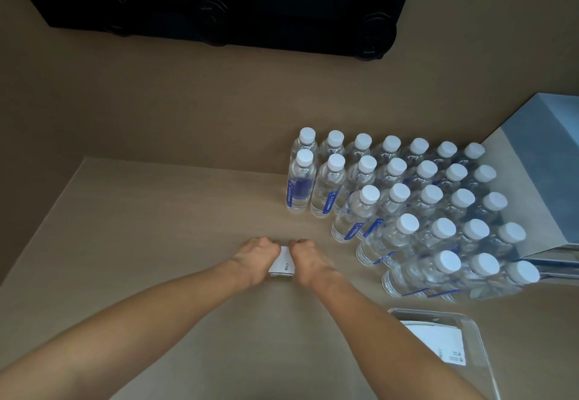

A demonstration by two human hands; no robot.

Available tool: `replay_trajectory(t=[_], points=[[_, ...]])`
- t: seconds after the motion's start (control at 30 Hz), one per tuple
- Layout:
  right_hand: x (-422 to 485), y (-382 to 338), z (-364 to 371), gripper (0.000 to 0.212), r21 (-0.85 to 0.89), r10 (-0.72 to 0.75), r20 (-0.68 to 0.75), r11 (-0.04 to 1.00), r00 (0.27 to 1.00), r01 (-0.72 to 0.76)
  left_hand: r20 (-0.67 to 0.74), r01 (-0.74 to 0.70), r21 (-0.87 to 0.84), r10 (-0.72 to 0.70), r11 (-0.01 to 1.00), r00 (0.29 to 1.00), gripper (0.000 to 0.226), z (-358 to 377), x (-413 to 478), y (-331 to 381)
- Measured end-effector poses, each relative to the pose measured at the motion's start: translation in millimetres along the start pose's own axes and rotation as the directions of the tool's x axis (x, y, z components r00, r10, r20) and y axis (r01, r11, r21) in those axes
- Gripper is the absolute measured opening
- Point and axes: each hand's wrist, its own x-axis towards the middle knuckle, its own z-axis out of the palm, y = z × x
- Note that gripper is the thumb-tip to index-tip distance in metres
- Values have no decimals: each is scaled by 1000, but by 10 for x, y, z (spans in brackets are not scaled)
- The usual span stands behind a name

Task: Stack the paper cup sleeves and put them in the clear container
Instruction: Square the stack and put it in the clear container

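Note:
A small stack of white paper cup sleeves point(283, 265) rests on the beige counter point(156, 211) in the middle of the head view. My left hand point(255, 258) grips the stack's left side and my right hand point(308, 261) grips its right side, fingers curled over the far end. The hands hide most of the stack. At the lower right stands the clear container point(476, 337), with white sleeves point(438, 341) lying flat inside it. My right forearm crosses in front of the container's left edge.
Several rows of clear water bottles point(407, 208) with white caps stand to the right of my hands. A grey-blue box point(545, 174) sits at the far right. A black bar point(219, 7) is mounted on the wall behind.

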Motion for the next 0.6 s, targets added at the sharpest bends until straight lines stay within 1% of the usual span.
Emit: replay_trajectory(t=[0.07, 0.2, 0.27, 0.37, 0.43, 0.6], points=[[13, 8, -4, 38, 9, 4, -7, 1000, 1000, -4, -13, 2, -17, -2, 1000, 1000, 33, 20, 10, 1], [48, 26, -17, 33, 39, -17, -27, 999, 999, 18, -25, 17, -63, -19, 998, 1000, 33, 17, 44, -10], [59, 18, -21, 39, 32, -12, -11, 999, 1000, 13, -15, 26, -69, -28, 997, 1000, 36, 23, 63, -3], [66, 13, 15, 57, 17, -9, 20, 1000, 1000, 9, -12, 52, -55, -53, 997, 999, 38, 52, 79, 34], [57, 16, 51, 62, -4, -19, 8, 1000, 1000, 19, -18, 77, -40, -78, 996, 997, 38, 73, 89, 56], [-21, 34, 150, 50, -23, -38, -31, 999, 999, 37, -20, 105, -9, -105, 994, 994, 41, 159, 71, 101]])
